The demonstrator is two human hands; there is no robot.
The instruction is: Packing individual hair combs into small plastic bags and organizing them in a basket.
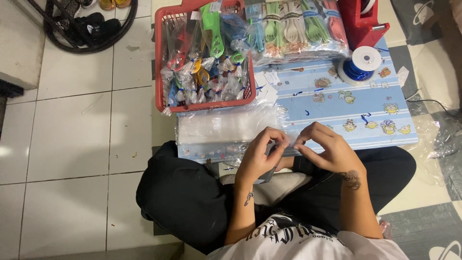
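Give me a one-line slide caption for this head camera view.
Seated cross-legged, left hand and right hand pinch a clear plastic bag beside a red basket of packed utensils.

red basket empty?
No, the red basket is packed with small clear-wrapped, colourful bundles.

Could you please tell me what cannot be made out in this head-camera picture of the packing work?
- Small item pinched between left hand and right hand: hidden by the fingers, head view.
- Contents of the red plastic mesh basket: blurred behind crinkled clear wrappers.
- Red tape dispenser: cut off by the top edge.
- Black ring-shaped object on the floor: cut off at the top.
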